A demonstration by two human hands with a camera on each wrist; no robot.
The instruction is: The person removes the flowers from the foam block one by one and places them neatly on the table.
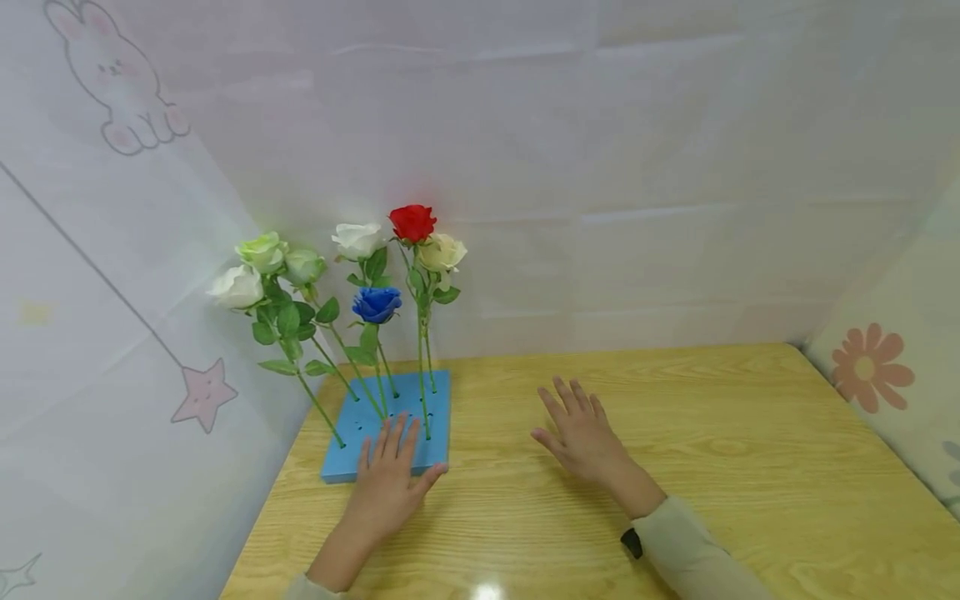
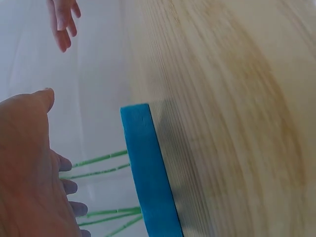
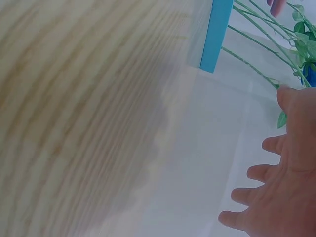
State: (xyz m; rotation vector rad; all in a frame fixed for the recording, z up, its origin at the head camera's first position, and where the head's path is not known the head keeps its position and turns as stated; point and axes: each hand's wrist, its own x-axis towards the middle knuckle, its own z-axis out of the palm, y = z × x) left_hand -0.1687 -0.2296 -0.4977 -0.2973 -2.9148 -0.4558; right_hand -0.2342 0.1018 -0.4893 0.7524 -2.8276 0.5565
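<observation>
A flat blue block (image 1: 441,421) with holes lies on the left part of the table, and several artificial roses stand in it on green stems. Among them are a blue rose (image 1: 377,305), a red rose (image 1: 412,223), a cream rose (image 1: 442,252) and a white rose (image 1: 358,241). My left hand (image 1: 390,492) is spread over the front of the block, fingers straight; the left wrist view shows a gap between this hand and the block's side (image 2: 150,168). To the right, my right hand (image 1: 588,442) hovers above the table with fingers spread, holding nothing.
The wooden table (image 1: 712,433) extends to the right. Behind it hangs a pale cloth wall (image 1: 637,250), close to the roses. Side cloths stand left and right, printed with a rabbit, a star (image 1: 205,395) and an orange flower (image 1: 870,368). Pale green roses (image 1: 262,252) lean left.
</observation>
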